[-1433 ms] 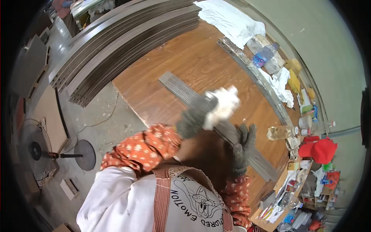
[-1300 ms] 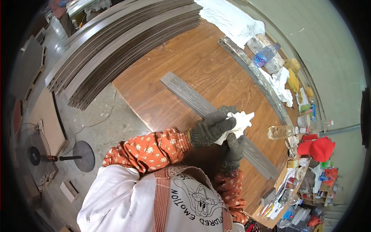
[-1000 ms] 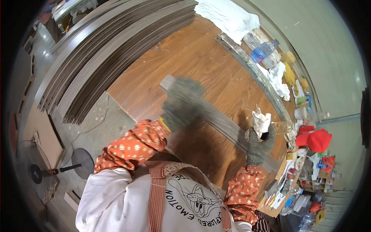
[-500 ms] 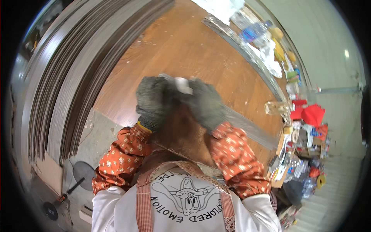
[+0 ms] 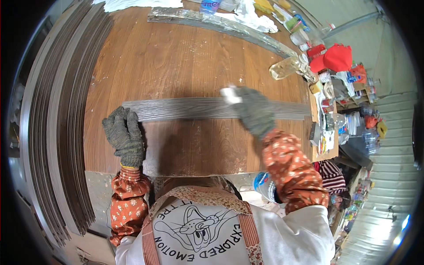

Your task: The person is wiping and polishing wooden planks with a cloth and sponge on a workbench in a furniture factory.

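Note:
A long grey wood-grain strip lies across the brown tabletop in front of me. My left hand, in a dark grey knit glove, has its fingers closed on the strip's left end. Over the strip's right half is my right hand, gloved the same way and slightly blurred. A small white wad, perhaps cloth or paper, sticks out from its fingertips at the strip's far edge. How the fingers close round that wad is partly hidden by the glove.
Tall stacks of grey strips stand along the left. A worn metal bar borders the table's far side. Rightward are a bottle of yellowish liquid, a red cap and clutter. A bucket sits below the near edge.
My hands, formerly close together, have parted: the left is at the strip's left end, the right farther right with the white wad. The strip now lies straight across, and my view has turned.

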`<state>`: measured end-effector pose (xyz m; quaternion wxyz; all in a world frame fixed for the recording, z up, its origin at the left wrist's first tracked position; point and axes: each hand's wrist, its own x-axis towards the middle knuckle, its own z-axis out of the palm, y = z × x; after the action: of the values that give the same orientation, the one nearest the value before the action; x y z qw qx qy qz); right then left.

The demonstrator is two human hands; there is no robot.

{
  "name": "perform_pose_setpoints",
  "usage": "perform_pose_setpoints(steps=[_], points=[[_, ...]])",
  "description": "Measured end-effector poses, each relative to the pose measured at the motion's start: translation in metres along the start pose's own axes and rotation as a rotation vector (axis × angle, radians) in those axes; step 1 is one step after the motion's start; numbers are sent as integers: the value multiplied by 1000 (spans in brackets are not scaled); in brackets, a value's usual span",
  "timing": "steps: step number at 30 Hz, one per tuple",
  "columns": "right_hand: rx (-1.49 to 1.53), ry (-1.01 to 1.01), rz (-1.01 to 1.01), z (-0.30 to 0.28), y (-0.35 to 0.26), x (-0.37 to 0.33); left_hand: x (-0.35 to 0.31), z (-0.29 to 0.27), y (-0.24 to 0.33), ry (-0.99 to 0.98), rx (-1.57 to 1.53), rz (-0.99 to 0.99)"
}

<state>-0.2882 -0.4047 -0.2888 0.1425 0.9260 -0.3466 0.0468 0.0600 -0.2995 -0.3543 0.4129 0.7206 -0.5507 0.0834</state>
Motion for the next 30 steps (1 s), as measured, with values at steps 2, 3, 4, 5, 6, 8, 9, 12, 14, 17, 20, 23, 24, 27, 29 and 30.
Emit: perform_pose_setpoints(steps=[2,3,4,5,6,8,9,12,14,17,20,23,24,27,29,30], points=[[191,-273,530,-5,55,-47,-2,1,-4,-31,-29,-50],[23,-255,639,22,102,-92,3,1,0,-30,-43,-24],[-143,-239,747,52,134,-129,8,3,4,-22,54,72],[-134,-233,758,51,130,-126,9,4,2,-14,165,157],[-106,-216,826,50,126,-123,15,4,2,7,218,244],[-53,-157,905,37,112,-111,32,-7,41,-159,96,375],[-46,-153,924,35,111,-114,39,-9,58,-325,-31,489],[-1,-72,839,38,114,-111,46,3,65,-585,93,478],[-1,-51,853,43,116,-117,47,15,62,-659,91,474],[-45,33,804,45,119,-119,45,17,56,-631,63,540],[42,-27,862,50,147,-133,43,15,57,-553,40,564],[610,562,1291,43,183,-138,41,14,51,-620,94,501],[480,692,1250,33,207,-145,44,13,59,-610,90,505],[439,836,1183,-51,190,-77,45,7,62,-666,101,470],[321,835,989,-60,206,-46,46,8,66,-709,81,452],[272,767,931,-64,206,-25,46,3,66,-708,96,443]])
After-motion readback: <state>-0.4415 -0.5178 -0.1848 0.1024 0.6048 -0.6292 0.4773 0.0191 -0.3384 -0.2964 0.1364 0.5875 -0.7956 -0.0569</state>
